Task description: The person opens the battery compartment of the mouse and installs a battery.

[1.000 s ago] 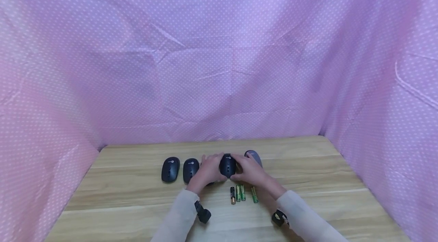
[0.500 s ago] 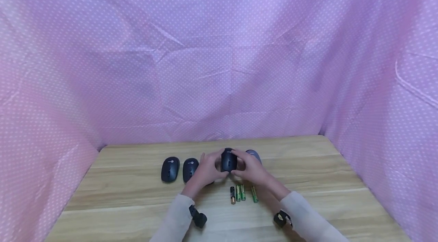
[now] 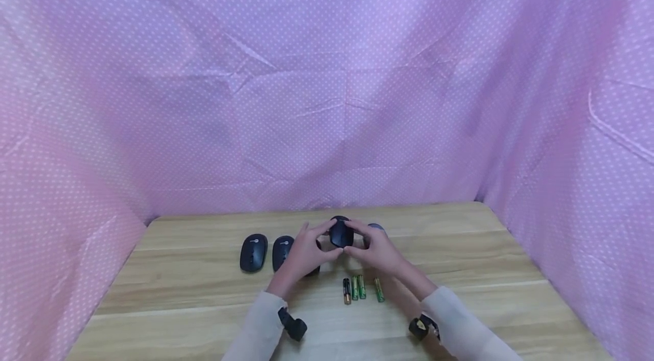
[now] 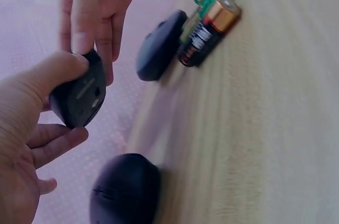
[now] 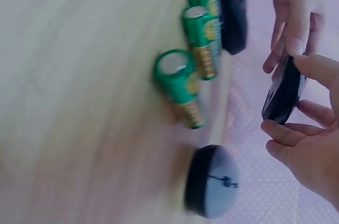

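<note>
Both hands hold a black computer mouse (image 3: 341, 234) above the far part of the table. My left hand (image 3: 305, 252) pinches it from the left between thumb and fingers. From the other side, my right hand (image 3: 378, 247) pinches it the same way. The left wrist view shows the flat underside of the mouse (image 4: 82, 94), with a pale label. Thumbs meet at its near end. Just in front of the hands lie a black-and-copper battery (image 3: 347, 291) and several green ones, including a separate green battery (image 3: 379, 290) to the right.
Two black mice lie left of the hands, one far left (image 3: 253, 253) and one nearer (image 3: 283, 253). Another black mouse (image 3: 314, 270) is partly hidden by the left hand. A grey-topped mouse (image 5: 222, 184) sits behind the right hand. Pink dotted cloth (image 3: 327, 122) surrounds the wooden table (image 3: 194, 315).
Both hands have lifted the mouse away from the tabletop and tipped it. The batteries and the other mice have stayed where they were.
</note>
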Tool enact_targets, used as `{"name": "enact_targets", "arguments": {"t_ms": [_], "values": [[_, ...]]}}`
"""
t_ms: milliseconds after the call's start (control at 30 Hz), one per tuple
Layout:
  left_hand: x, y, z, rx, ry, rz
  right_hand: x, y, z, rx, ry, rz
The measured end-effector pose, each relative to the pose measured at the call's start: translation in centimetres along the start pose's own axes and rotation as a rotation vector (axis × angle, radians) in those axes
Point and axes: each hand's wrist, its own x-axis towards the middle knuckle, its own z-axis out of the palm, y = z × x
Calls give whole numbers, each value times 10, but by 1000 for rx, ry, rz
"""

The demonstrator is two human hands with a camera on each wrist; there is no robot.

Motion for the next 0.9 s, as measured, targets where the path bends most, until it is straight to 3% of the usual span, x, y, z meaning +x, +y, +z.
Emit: {"name": "enact_targets", "arguments": {"t_ms": [167,367,500,667,733,800,900], "values": [[2,9,-10,-28,113,79,1,-18,-6,78,51,-11],[4,25,-21,-76,206,129,3,-43,-9,133,141,-20],[5,36,-28,-45,288,199,3,-57,-10,80,220,-44],[6,50,-36,61,402,261,4,-74,-11,60,295,-21],[6,56,-39,87,447,244,5,-80,-12,77,316,-13],[5,61,-40,56,477,182,5,-85,-12,94,333,-7],[3,70,-44,-120,482,43,5,-90,-12,135,339,15]]}}
